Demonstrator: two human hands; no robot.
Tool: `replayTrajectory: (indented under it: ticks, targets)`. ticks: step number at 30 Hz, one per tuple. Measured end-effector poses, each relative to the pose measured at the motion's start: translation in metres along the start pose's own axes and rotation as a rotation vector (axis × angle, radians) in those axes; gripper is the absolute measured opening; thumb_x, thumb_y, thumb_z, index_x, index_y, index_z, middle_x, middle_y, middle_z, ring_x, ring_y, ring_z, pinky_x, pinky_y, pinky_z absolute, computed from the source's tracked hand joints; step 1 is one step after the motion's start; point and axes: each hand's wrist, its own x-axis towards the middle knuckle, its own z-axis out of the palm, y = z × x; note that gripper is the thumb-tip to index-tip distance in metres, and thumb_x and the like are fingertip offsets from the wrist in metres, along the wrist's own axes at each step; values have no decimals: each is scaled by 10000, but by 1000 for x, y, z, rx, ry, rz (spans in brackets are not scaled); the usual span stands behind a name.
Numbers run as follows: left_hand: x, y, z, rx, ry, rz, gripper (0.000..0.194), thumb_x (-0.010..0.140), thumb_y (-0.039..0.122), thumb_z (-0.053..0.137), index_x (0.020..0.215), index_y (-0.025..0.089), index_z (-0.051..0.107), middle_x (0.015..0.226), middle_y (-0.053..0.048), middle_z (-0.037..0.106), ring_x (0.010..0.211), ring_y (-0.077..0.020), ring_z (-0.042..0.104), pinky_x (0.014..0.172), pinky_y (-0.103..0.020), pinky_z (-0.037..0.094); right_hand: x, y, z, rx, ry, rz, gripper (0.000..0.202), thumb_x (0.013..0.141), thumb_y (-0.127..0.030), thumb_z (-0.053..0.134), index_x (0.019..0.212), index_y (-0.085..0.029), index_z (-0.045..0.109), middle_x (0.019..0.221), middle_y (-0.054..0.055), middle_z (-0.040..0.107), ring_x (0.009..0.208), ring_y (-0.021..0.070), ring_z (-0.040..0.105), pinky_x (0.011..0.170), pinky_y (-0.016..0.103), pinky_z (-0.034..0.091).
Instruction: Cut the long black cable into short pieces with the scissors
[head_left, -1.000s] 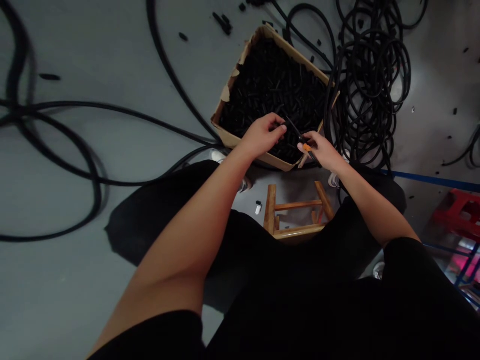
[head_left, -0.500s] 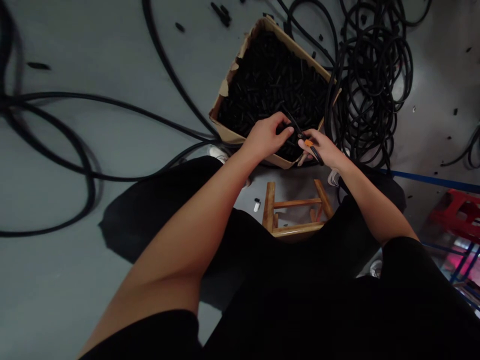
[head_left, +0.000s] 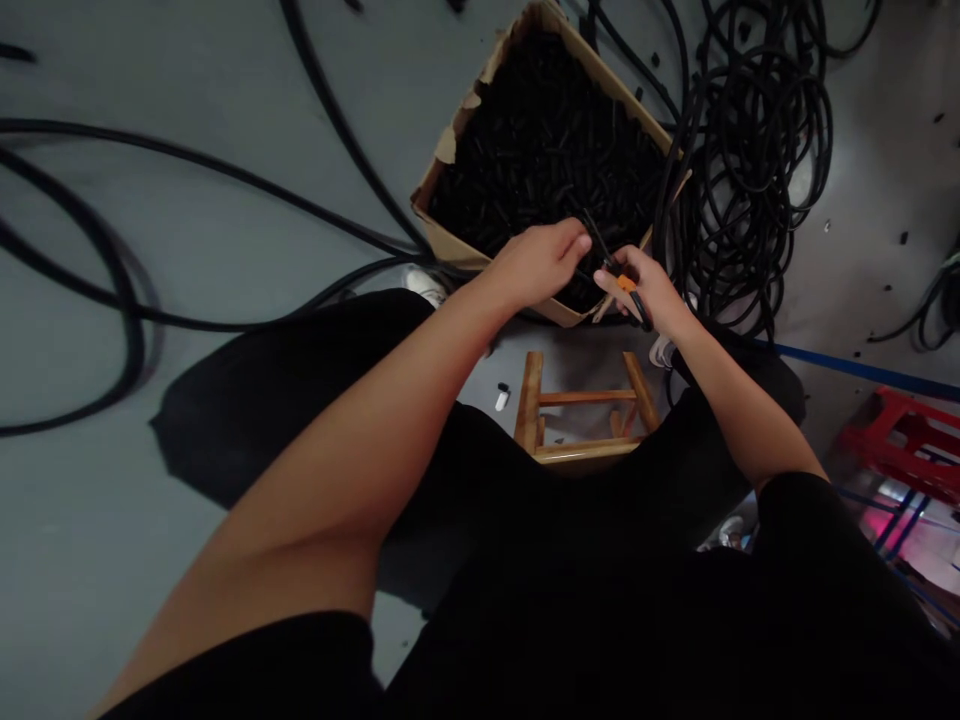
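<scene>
Tool (head_left: 626, 284): we see it over the near right edge of the box, its long axis slanting; the thin dark end points away from us and to the left, toward the left fingertips, and the black handle end points back toward our right knee, with an orange part between.
Box (head_left: 456, 248): open cardboard, torn along its left rim, set cornerwise before our feet.
Pieces (head_left: 525, 160): short black lengths, heaped over the box's inside.
Right hand (head_left: 651, 290): it comes in from the right, fingers curled round the tool's handle, thumb on the near side.
Left hand (head_left: 536, 265): back of the hand up, held above the box's near edge; thumb and fingertips are drawn together, but we cannot tell whether they pinch anything.
Arms: both reach forward, converging over the box.
Coils (head_left: 750, 150): black tubing tangled beside the box, on the right.
Wooden stool (head_left: 529, 400): between our legs.
Red stool (head_left: 900, 430): well apart, at right.
</scene>
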Motion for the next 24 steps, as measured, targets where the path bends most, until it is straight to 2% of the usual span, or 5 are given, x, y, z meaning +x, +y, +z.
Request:
replayTrajectory:
  ticks: [4, 8, 13, 19, 24]
  targets:
    - [6, -13, -11, -230, -78, -22, 413, 1105, 497, 514, 880, 195, 683, 770, -63, 634, 781, -227, 625, 808, -353, 522, -2, -1, -6, -130, 23, -95, 720, 806, -894, 831, 1025, -245, 610, 729, -60, 507, 658, 128, 459, 603, 293, 408]
    - [0, -11, -30, -581, -268, -169, 406, 1042, 552, 644, 943, 172, 746, 665, -17, 534, 576, -143, 465, 565, -270, 364, -7, -5, -15, -144, -29, -135, 677, 799, -820, 877, 1048, -239, 636, 732, -65, 481, 649, 123, 443, 604, 288, 399]
    - [-7, -5, -49, -795, -352, -270, 377, 1000, 524, 757, 928, 154, 744, 618, 4, 475, 507, -101, 379, 489, -258, 270, -11, -6, -24, -157, -65, -178, 592, 837, -721, 895, 1060, -241, 629, 699, -83, 433, 638, 120, 440, 629, 283, 427]
    - [2, -8, -43, -796, -113, -173, 290, 1060, 458, 732, 977, 214, 598, 792, -27, 640, 865, -169, 655, 783, -298, 553, -9, 4, -25, -306, -122, -180, 385, 971, -475, 771, 1239, -235, 636, 967, 17, 641, 807, 176, 604, 809, 358, 558]
    - [8, -5, -27, -757, -55, -271, 162, 1047, 311, 710, 1015, 191, 605, 963, -55, 689, 1043, -209, 706, 950, -412, 628, -13, -9, -20, -546, -30, -201, 404, 955, -429, 765, 1302, -234, 699, 1253, 121, 698, 1102, 309, 680, 1021, 482, 565]
